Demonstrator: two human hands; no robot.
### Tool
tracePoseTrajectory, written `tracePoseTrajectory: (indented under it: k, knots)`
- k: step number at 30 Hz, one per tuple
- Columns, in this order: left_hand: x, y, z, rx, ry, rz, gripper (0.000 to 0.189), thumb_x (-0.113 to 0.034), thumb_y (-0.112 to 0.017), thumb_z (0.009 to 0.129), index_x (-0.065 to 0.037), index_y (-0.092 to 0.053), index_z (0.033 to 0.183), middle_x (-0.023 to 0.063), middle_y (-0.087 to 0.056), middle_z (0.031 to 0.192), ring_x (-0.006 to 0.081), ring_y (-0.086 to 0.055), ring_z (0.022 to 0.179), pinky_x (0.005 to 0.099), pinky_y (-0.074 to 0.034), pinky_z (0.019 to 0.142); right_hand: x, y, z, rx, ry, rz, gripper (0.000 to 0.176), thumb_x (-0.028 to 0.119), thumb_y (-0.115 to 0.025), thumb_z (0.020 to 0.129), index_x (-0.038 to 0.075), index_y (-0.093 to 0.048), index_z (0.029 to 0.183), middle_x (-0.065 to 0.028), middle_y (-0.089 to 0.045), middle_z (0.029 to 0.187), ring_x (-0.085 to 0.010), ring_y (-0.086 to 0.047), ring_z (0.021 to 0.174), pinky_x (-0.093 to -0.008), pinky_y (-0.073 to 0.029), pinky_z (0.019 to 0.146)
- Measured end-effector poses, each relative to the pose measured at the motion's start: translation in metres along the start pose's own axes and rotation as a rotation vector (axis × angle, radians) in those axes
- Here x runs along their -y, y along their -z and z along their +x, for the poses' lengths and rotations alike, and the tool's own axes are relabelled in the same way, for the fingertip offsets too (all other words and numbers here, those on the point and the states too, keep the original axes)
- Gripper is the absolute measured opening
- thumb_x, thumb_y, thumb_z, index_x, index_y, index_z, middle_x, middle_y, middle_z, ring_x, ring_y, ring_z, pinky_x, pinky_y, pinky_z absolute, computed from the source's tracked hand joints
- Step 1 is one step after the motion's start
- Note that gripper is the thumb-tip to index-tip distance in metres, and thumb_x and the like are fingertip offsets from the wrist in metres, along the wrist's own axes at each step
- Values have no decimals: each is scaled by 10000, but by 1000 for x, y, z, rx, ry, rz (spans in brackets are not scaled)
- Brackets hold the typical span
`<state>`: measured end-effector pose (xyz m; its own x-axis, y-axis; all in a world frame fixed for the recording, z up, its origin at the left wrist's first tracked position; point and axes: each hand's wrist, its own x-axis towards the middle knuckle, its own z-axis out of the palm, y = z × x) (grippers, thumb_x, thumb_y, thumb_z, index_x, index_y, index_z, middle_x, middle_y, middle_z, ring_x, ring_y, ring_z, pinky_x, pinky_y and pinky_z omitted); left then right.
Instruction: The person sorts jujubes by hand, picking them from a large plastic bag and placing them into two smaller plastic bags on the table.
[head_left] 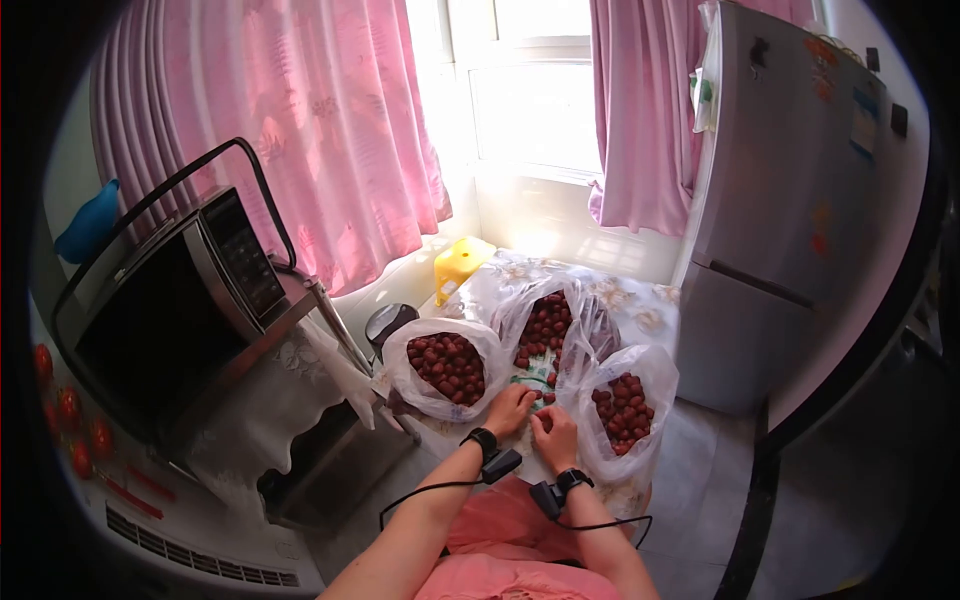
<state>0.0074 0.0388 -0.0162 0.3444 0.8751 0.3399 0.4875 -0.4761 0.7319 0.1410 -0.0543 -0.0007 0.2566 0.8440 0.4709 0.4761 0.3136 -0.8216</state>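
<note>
Small red oval fruits (545, 325) lie in the open middle clear plastic bag (598, 325) on the floral-clothed desk (645, 312), with a few loose at its mouth. I judge them light, firm and prone to roll, so each should be gripped across its short side. My left hand (510, 410) and right hand (557, 435) rest curled on the loose ones. I cannot tell whether either pinches one. The left-side bag (398, 365) and right-side bag (660, 378) flank both hands, and their soft rims crowd the approach.

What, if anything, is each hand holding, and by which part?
Cannot tell: left hand and right hand lie by the middle bag; any grip is too small.
</note>
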Motion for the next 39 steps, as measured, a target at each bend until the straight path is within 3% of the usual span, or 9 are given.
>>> tracePoseTrajectory:
  k: [9,18,21,34,36,39]
  knots:
    - [4,6,1,65,38,-106,292,-281,-555,1010,-16,-677,1029,207,-643,970,392,-627,930,449,-481,802,-7,-6,0,-9,43,-75,138,145,-719,859,26,-649,854,-125,-636,777,-277,-644,666,-383,-509,634]
    - [9,3,2,75,25,-194,296,-264,-561,1012,-1,-686,1063,169,-658,997,321,-637,938,393,-486,819,-2,-4,1,39,-11,-59,134,137,-719,856,30,-638,865,-127,-629,809,-306,-641,700,-399,-513,661]
    - [8,4,1,63,-2,-168,299,-263,-564,1013,1,-694,1066,166,-663,1000,308,-637,937,393,-483,822,0,-3,1,29,-4,-74,131,126,-732,852,21,-654,862,-123,-653,797,-257,-659,665,-359,-517,632]
    - [-7,5,0,-4,64,-124,300,-290,-601,992,-13,-703,1049,151,-671,966,304,-643,903,390,-487,797,1,1,2,55,23,-37,135,113,-741,845,29,-637,837,-101,-618,770,-237,-626,624,-355,-494,607]
    - [-11,6,-1,31,143,-157,316,-304,-601,992,-2,-680,1037,177,-658,1003,342,-631,963,409,-480,855,2,3,1,61,28,-31,131,108,-741,844,28,-637,839,-101,-618,773,-236,-624,624,-355,-493,607]
    - [-10,5,0,16,151,-150,316,-310,-613,986,-3,-680,1021,173,-653,979,343,-632,942,416,-480,831,1,4,1,108,-2,-22,128,130,-725,848,36,-639,858,-120,-625,806,-278,-650,648,-379,-510,623]
